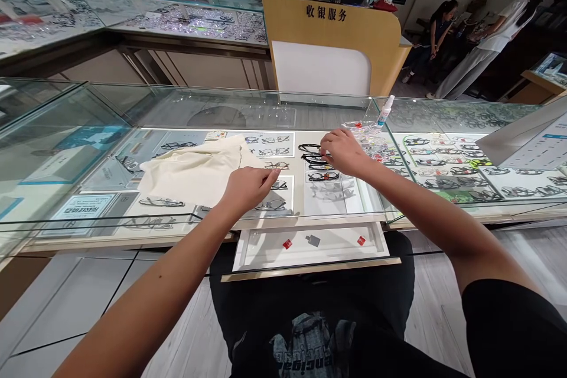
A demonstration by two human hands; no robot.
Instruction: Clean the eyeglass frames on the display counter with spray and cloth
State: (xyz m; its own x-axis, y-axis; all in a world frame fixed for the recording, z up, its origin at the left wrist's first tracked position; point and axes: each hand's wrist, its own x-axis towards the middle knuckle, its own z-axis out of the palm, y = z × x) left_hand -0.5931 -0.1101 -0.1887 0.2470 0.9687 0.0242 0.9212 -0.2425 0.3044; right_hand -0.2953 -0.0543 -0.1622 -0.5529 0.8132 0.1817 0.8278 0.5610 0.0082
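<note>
My right hand (344,152) is at the right end of a row of dark-framed glasses (315,159) on the glass counter, its fingers closed at the frames. Another dark pair (323,176) lies just below. My left hand (251,189) rests over the counter beside a cream cloth (190,168), with thumb and fingers pressed together; what they hold, if anything, is hidden. A thin-framed pair (276,165) lies just beyond my left fingertips.
Below the counter edge, an open drawer (266,248) holds small red and grey items. A white spray bottle (385,111) stands behind my right hand. At the right is a white folded sign (531,139). Two people are beyond the cashier desk (332,35).
</note>
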